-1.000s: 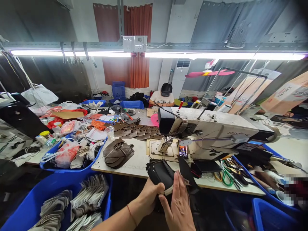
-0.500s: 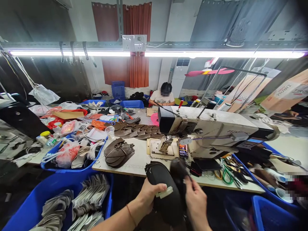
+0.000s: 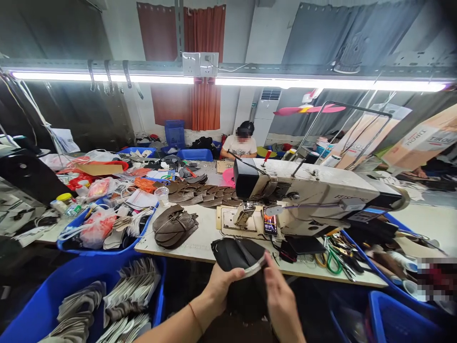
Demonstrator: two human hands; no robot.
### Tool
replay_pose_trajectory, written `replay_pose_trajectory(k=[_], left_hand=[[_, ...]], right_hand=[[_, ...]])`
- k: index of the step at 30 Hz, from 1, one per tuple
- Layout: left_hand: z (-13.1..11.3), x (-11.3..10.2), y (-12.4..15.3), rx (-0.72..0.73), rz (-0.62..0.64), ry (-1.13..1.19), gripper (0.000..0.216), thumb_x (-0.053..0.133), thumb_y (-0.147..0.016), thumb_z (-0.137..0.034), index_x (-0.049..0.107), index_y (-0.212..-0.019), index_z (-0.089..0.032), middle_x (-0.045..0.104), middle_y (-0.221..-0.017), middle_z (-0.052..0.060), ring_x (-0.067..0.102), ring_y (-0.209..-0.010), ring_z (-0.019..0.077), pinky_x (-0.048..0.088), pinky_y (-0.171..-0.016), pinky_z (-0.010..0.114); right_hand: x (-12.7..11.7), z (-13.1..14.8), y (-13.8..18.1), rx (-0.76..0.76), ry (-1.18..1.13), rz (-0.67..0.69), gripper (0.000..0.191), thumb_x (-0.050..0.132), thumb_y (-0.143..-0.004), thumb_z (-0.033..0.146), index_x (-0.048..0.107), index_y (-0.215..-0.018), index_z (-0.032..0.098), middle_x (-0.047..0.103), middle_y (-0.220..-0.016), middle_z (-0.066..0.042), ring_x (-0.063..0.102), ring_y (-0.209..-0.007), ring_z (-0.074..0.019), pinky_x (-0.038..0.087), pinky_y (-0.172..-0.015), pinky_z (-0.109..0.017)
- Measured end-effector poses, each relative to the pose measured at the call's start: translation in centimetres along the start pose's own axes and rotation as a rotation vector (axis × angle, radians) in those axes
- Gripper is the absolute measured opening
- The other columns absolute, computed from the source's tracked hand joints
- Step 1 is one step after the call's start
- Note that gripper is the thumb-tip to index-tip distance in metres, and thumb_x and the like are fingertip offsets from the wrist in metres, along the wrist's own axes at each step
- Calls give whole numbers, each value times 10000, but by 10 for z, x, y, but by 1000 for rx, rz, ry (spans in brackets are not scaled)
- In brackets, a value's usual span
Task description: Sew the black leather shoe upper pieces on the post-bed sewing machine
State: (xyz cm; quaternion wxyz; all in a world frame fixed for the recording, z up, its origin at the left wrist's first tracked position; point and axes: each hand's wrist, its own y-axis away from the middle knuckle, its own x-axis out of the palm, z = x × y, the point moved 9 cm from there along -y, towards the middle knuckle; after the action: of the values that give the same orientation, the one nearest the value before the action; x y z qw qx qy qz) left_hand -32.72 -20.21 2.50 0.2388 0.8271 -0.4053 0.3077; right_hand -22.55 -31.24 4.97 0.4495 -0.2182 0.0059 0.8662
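My left hand (image 3: 219,288) grips a stack of dark leather shoe pieces (image 3: 237,257) from the left, thumb on top. My right hand (image 3: 280,297) closes on the same stack from the right, next to a pale strip (image 3: 255,267) across it. Both hands hold the stack just in front of the white table's near edge (image 3: 200,255). Beyond it stands a white sewing machine (image 3: 314,195), its needle over a pale plate (image 3: 232,221). A phone (image 3: 270,224) leans against the machine.
A pile of brown leather pieces (image 3: 174,226) lies left of the plate, more spread behind (image 3: 203,193). Blue bins (image 3: 107,233) with cut pieces sit at left and below. Green scissors (image 3: 332,259) and tools lie at right. A person (image 3: 243,140) sits at the far end.
The right hand went from flat beside the stack to gripping it, after lifting a dark piece and laying it down. The stack now sits lower and flatter between both hands.
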Motion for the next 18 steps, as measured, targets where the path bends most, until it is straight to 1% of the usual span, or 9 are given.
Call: replay_pose_trajectory(k=[2, 3, 4, 6, 8, 9, 13, 16, 18], left_hand=[[-1, -6, 0, 0, -47, -18, 681, 847, -533, -267, 607, -1146, -93, 648, -1142, 188, 574, -1101, 364, 433, -963, 470], [-3, -8, 1, 13, -70, -32, 695, 859, -507, -259, 612, -1135, -92, 653, -1131, 186, 577, -1094, 364, 434, -963, 466], [-6, -6, 1, 28, -70, -42, 712, 868, -486, -250, 613, -1131, -90, 654, -1128, 186, 576, -1094, 365, 432, -966, 462], [-11, 4, 2, 47, -12, -43, 738, 877, -468, -251, 613, -1136, -82, 651, -1132, 192, 575, -1094, 368, 430, -971, 459], [-13, 14, 5, 43, 51, -46, 741, 880, -463, -266, 619, -1130, -75, 653, -1122, 198, 581, -1082, 375, 437, -963, 466], [-14, 17, 6, 43, 60, -54, 734, 880, -462, -274, 625, -1120, -73, 657, -1113, 198, 586, -1071, 376, 442, -956, 469], [-18, 14, 8, 74, 11, -97, 697, 875, -468, -274, 637, -1094, -80, 668, -1085, 187, 607, -1028, 364, 457, -937, 467], [-14, 7, 7, 48, -61, -144, 651, 871, -463, -237, 651, -1056, -84, 682, -1046, 177, 622, -993, 352, 475, -912, 453], [-9, 5, 6, 26, -69, -120, 640, 859, -490, -226, 642, -1075, -87, 676, -1068, 177, 617, -1009, 347, 475, -917, 447]], right_hand=[[-32, -9, -6, 126, -45, -202, 624, 405, -860, 591, 554, -1281, 154, 563, -1309, -120, 484, -1232, -300, 353, -1043, -463], [-39, -11, -8, 150, -45, -248, 609, 448, -835, 602, 580, -1252, 179, 585, -1284, -110, 511, -1203, -308, 382, -1020, -460], [-37, -11, -9, 144, -42, -231, 602, 500, -803, 607, 594, -1234, 198, 586, -1285, -100, 513, -1199, -312, 393, -1011, -457], [-16, -8, -12, 92, -54, -64, 602, 577, -749, 601, 617, -1205, 210, 583, -1290, -86, 498, -1216, -309, 389, -1018, -446], [7, -9, -8, 67, -73, 90, 584, 589, -744, 589, 636, -1181, 204, 601, -1268, -83, 499, -1219, -294, 374, -1034, -440], [14, -10, -6, 67, -79, 118, 575, 580, -756, 581, 636, -1182, 200, 607, -1259, -84, 504, -1216, -286, 369, -1040, -437], [16, -10, -1, 55, -70, 51, 568, 579, -767, 561, 624, -1194, 190, 604, -1261, -97, 516, -1204, -284, 388, -1026, -433], [12, -4, 0, -9, -53, -26, 521, 583, -764, 550, 652, -1139, 196, 634, -1215, -95, 556, -1153, -281, 409, -1004, -420], [15, -2, 1, -20, -47, -62, 513, 571, -766, 561, 664, -1111, 192, 654, -1181, -98, 577, -1121, -281, 421, -987, -414]])
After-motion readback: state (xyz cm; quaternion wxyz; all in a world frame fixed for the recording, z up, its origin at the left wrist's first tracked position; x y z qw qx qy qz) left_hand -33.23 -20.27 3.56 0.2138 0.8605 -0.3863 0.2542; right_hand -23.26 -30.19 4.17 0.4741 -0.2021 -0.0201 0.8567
